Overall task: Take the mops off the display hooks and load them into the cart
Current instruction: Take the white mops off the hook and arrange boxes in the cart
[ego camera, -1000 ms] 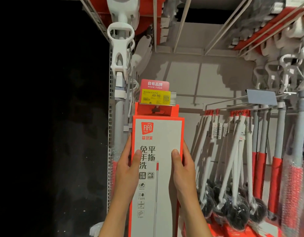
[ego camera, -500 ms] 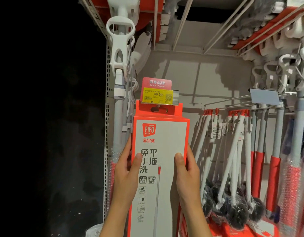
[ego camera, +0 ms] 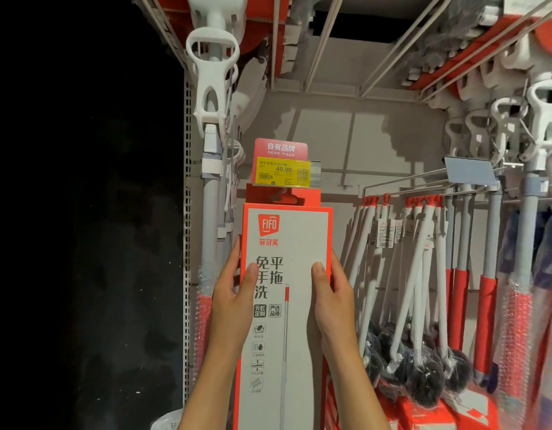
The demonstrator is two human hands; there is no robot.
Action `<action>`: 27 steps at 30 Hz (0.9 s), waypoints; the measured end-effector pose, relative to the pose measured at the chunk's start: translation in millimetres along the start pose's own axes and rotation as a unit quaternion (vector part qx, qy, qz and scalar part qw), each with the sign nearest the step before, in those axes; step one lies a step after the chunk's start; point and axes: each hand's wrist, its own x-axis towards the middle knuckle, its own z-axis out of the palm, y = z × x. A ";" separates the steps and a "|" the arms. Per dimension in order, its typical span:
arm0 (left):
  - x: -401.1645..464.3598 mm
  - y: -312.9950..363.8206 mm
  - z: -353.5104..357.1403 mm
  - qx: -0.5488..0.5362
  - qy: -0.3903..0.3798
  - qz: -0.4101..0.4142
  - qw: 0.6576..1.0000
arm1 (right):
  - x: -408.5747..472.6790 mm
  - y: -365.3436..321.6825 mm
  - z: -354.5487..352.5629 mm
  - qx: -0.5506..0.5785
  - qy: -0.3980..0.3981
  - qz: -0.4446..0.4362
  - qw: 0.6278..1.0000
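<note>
Both hands clasp the tall boxed mop (ego camera: 287, 305) by its long edges: the left hand (ego camera: 234, 293) on the left side, the right hand (ego camera: 332, 293) on the right, thumbs flat on its grey front. Against the earlier frames the box stands slightly higher and nearer, its top overlapping the red hang tab (ego camera: 282, 197) under the yellow price tag (ego camera: 284, 172). White-handled brushes (ego camera: 414, 305) hang just to the right.
</note>
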 end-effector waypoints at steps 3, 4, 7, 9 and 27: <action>6.6 -6.2 -0.1 0.004 0.008 -0.006 1.000 | 4.7 4.6 3.4 0.000 0.000 0.007 1.000; 9.6 -8.2 0.3 0.010 0.008 -0.005 1.000 | 7.0 6.5 4.3 -0.001 0.001 0.009 1.000; 19.8 -13.6 2.6 0.020 0.011 -0.004 1.000 | 15.5 11.1 6.1 -0.008 0.002 0.006 1.000; 27.2 -16.4 5.2 0.019 0.018 0.000 1.000 | 23.4 15.2 7.2 -0.019 0.004 0.000 1.000; 114.2 -75.7 25.4 0.113 0.127 -0.054 0.984 | 109.1 88.9 16.6 -0.025 -0.017 0.031 0.999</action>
